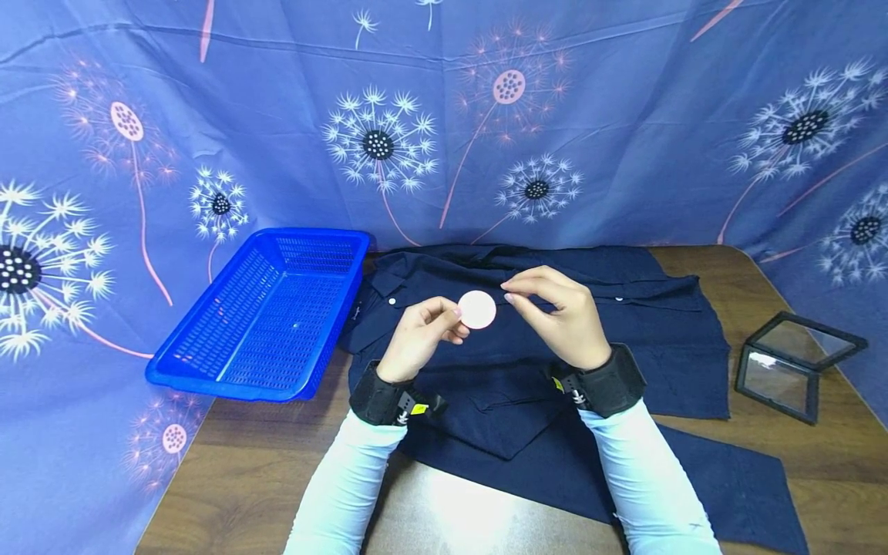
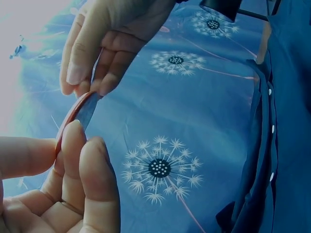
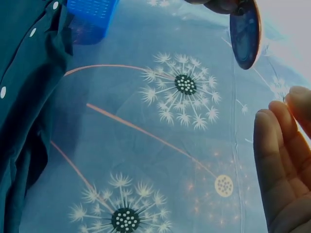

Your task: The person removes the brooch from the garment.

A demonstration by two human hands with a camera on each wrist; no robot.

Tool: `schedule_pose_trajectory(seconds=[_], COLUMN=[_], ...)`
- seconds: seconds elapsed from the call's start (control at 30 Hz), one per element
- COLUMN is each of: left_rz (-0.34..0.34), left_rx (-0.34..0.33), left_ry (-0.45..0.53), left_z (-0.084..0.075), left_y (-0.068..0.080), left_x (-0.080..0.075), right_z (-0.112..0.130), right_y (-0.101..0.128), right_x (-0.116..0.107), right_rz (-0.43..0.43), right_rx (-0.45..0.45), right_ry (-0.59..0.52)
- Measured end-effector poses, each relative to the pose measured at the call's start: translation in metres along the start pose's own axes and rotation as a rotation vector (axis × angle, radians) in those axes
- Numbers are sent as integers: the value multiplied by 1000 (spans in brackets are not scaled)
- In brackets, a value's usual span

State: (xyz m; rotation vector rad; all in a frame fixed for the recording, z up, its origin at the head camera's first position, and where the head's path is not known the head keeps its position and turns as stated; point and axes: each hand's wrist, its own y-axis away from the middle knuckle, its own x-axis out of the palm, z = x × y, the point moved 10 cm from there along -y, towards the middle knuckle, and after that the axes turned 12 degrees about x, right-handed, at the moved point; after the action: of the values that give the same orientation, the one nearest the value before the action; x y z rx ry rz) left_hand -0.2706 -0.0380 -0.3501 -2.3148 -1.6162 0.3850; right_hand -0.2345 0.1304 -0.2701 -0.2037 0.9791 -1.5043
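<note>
Head view: pale pink round disc [image 1: 476, 309] pinched by left hand [image 1: 423, 331], at about two o'clock from it, above dark garment [image 1: 513, 439]. Round, so no long axis; broad face toward the head camera. From right hand [image 1: 567, 320], disc sits at nine o'clock, just off the fingertips. Right thumb and forefinger nearly meet; cannot tell whether they pinch something fine.

Centre: round pink-white disc [image 1: 476, 309] above navy cloth garment [image 1: 499, 389], which lies on brown wooden table [image 1: 243, 478]. Left: blue rectangular plastic basket [image 1: 277, 327]. Right: black square hinged case [image 1: 780, 381]. Top, behind: blue printed cloth [image 1: 444, 116].
</note>
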Motion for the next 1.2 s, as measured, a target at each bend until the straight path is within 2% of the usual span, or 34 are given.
schedule_pose_trajectory(seconds=[0.17,0.4,0.6,0.77,1.03,1.2], left_rz=[16,40,61,71,80,85], left_rx=[33,61,84,92,90,97], left_ry=[-35,-98,-159,-184,-195,-227], left_z=[-1,-3,-3,0,4,4], left_y=[-1,-1,-2,-3,-4,-4], left_x=[1,2,2,3,5,6], right_z=[-5,-18,-34,-45,-52,-54], right_y=[-2,0,3,6,9,11], right_x=[2,12,24,33,40,44], right_rz=[-16,-9,41,91,142,167], right_rx=[64,220,384,486,541,560], right_ry=[4,-40,-46,-69,-22,-30])
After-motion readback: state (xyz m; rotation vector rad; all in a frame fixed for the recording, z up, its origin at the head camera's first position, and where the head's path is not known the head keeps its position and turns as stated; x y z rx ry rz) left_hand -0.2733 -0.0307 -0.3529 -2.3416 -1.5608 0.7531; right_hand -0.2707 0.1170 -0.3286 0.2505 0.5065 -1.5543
